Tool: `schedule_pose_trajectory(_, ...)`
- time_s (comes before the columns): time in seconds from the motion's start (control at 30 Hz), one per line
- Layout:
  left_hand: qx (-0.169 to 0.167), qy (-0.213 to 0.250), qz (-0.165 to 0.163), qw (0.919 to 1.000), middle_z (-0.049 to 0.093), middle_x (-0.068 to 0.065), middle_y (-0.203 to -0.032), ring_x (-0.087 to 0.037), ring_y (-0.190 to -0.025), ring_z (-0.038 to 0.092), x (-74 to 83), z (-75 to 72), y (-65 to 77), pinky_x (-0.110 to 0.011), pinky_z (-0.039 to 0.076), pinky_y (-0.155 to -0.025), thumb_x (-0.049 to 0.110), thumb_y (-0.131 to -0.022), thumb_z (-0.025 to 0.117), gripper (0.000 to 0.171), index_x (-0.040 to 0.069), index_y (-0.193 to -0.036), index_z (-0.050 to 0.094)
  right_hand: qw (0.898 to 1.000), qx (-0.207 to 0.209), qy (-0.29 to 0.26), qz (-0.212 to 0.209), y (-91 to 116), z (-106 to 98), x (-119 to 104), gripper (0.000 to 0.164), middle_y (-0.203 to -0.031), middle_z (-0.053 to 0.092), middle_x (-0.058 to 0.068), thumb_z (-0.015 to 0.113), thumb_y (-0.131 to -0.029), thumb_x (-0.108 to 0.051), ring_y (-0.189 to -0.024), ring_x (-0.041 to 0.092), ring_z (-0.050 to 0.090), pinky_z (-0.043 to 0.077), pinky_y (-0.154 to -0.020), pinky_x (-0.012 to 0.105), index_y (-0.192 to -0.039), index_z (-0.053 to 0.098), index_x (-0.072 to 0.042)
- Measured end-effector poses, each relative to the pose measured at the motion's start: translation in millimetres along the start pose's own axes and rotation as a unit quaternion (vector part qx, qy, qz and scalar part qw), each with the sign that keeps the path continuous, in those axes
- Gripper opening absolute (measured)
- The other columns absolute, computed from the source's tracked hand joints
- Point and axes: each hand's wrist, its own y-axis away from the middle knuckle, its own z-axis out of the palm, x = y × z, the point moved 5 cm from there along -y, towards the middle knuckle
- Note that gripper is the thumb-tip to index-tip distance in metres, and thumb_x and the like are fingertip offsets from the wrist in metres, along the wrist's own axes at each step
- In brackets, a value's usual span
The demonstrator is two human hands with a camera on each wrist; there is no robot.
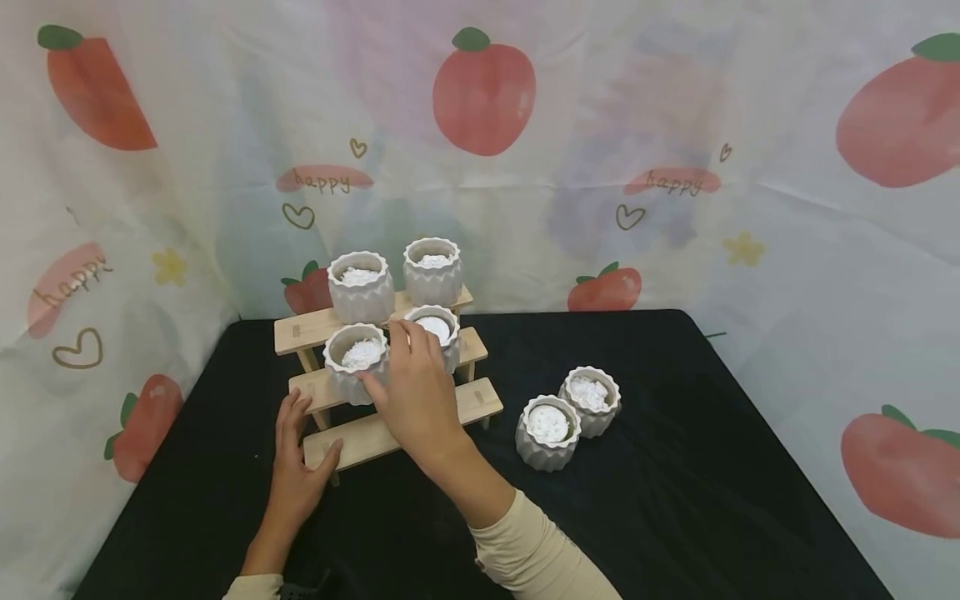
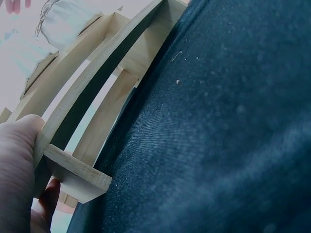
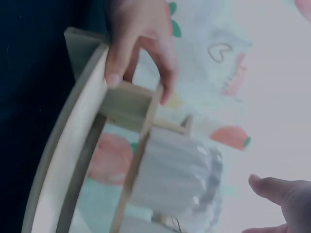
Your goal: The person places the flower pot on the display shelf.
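My left hand (image 1: 296,479) grips the left end of a three-step wooden stand (image 1: 363,440), its thumb on the lowest step and its fingers near the middle one. In the left wrist view, thumb and fingers (image 2: 46,201) wrap that end. My right hand (image 1: 420,404) hovers over the middle step, beside a white scalloped pot (image 1: 347,385) with crumbly white filling. Its thumb and fingers stand apart from the pot (image 3: 175,170) in the right wrist view. Another such pot (image 1: 452,354) on this step is partly hidden behind the hand.
Two similar pots, one left (image 1: 362,302) and one right (image 1: 435,287), stand on the top step. On the black tabletop (image 1: 675,500), a front pot (image 1: 547,452) and a rear pot (image 1: 602,422) sit close together right of the stand. A fruit-patterned cloth (image 1: 570,108) hangs behind.
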Motion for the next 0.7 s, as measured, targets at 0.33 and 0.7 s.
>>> schedule_pose_trajectory(0.33,-0.007,-0.007,-0.027,0.9996,0.010,-0.002,-0.171,-0.037,-0.148,0.027,-0.7,-2.3,-0.7,-0.015,0.025,-0.112,-0.010,-0.087,0.076,0.091,0.016,-0.161,0.031,0.999,0.000,-0.010,0.039,11,-33,51,0.054,-0.121,0.062,0.015,0.088,-0.085,-0.027,-0.111,0.033,0.060,0.053,-0.094,0.045,-0.124,0.066,0.002)
schedule_pose_trajectory(0.7,-0.006,-0.002,-0.019,0.9998,0.011,-0.004,-0.171,-0.023,-0.149,0.027,0.1,-0.9,-0.5,-0.015,0.025,-0.114,-0.010,-0.087,0.076,0.089,0.013,-0.160,0.032,0.991,-0.106,-0.007,0.087,53,-38,96,0.048,-0.121,0.065,0.013,0.086,-0.087,-0.029,-0.112,0.035,0.060,0.055,-0.091,0.049,-0.122,0.070,-0.001)
